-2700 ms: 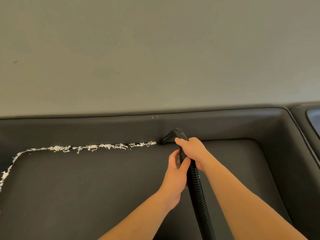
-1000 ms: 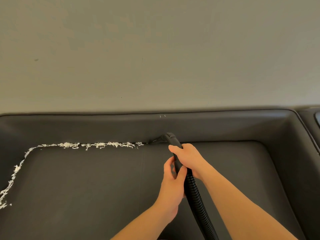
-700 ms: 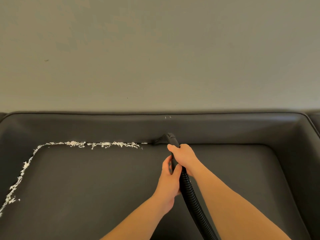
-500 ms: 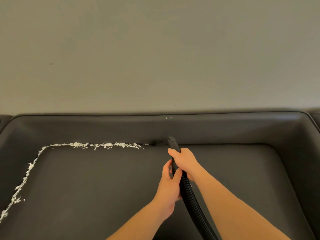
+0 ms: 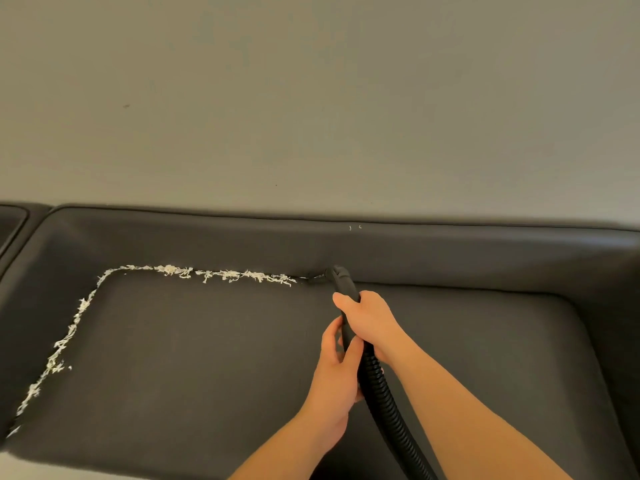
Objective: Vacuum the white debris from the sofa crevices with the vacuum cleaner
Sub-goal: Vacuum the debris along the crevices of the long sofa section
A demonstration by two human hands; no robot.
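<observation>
A dark grey sofa seat cushion (image 5: 207, 358) fills the lower view. White shredded debris (image 5: 225, 274) lines the back crevice from its left corner to about the middle, and runs down the left side crevice (image 5: 60, 344). The black vacuum nozzle (image 5: 341, 277) has its tip in the back crevice, just right of the debris end. My right hand (image 5: 370, 320) grips the nozzle tube from above. My left hand (image 5: 337, 368) holds the tube just below, where the ribbed black hose (image 5: 388, 410) begins. The crevice to the right of the nozzle shows no debris.
The sofa backrest (image 5: 450, 251) runs along a plain grey wall (image 5: 311, 98). Two tiny white specks (image 5: 355, 227) sit on the backrest top. Another sofa section (image 5: 14, 220) adjoins at far left. The hose trails off the bottom edge.
The nozzle has moved left along the back crevice, and the right end of the debris line has shortened. My view has swung left, showing more of the left side crevice.
</observation>
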